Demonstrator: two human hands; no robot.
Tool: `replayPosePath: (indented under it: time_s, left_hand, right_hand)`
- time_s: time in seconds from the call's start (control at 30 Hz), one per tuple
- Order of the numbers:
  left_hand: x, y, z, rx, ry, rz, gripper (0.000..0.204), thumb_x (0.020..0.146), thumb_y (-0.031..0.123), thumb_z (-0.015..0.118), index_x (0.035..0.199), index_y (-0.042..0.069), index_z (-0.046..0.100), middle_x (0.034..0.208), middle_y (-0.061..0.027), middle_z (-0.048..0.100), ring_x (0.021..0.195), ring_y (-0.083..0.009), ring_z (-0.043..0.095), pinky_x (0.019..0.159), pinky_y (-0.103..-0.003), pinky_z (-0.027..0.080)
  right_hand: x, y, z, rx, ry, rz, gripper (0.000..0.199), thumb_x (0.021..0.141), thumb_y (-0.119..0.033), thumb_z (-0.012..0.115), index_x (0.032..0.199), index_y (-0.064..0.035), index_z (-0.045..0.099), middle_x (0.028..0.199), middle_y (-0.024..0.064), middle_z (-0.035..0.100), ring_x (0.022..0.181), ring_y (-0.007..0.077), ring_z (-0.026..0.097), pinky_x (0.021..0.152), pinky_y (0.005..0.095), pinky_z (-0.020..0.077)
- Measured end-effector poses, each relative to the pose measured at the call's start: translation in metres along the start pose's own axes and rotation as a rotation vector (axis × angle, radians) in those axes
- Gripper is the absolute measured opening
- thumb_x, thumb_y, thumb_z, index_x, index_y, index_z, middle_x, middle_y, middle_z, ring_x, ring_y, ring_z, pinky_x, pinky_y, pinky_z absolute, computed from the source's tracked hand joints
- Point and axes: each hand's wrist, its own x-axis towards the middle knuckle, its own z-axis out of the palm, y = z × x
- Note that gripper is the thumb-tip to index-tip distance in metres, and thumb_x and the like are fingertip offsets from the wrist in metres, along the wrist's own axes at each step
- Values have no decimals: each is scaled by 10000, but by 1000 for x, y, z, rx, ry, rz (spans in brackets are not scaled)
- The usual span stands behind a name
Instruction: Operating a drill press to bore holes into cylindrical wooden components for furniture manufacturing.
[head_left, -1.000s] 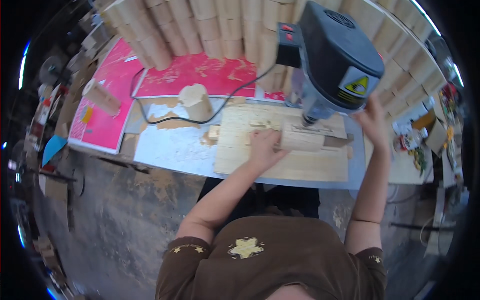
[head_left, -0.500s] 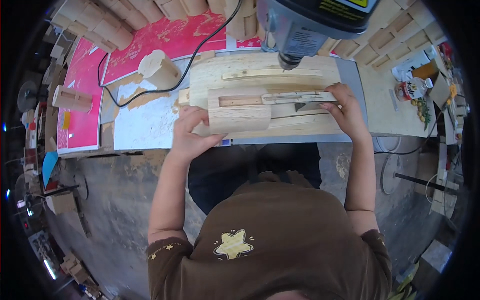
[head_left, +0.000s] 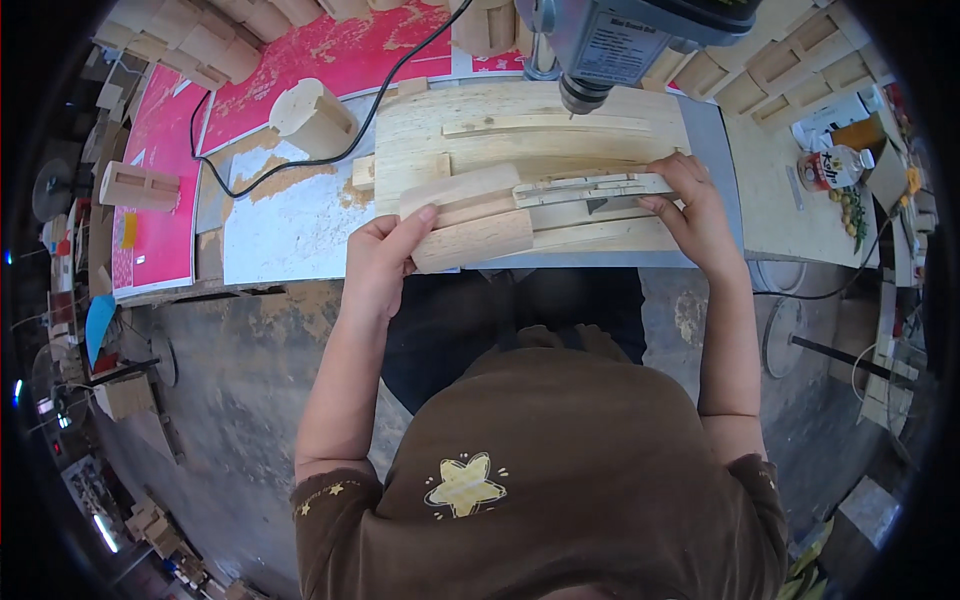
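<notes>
Left hand (head_left: 383,246) pinching one wooden cylinder (head_left: 472,234) (grooved), right hand (head_left: 692,206) pinching one strip (head_left: 592,187)

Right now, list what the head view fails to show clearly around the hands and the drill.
In the head view:
- Drill: top cut off by the upper edge.
- Left hand: some fingers hidden beneath the wooden cylinder.
- Wooden strip: right end partly covered by the right hand.
- Cylinder's underside: turned away from the camera.
</notes>
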Motion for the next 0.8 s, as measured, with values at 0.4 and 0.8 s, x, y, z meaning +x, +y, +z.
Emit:
replayPosePath:
  time_s: [0.4,0.8]
  left_hand:
    - [10,-28,48,212,-199,417,467,660,170,813,1007,-30,574,853,-44,570,799,-113,555,700,-239,465]
    - [42,-49,63,802,47,1029,671,587,199,799,1196,86,542,1014,-78,570,947,-252,516,936,-493,293]
  right_hand:
    - [-8,-3,1,-51,47,36,325,711,-63,678,1008,-16,555,947,138,569,924,349,508,797,409,415]
    - [26,23,7,-51,135,62,358,699,-31,687,1037,-40,571,925,138,590,898,343,529,779,396,429]
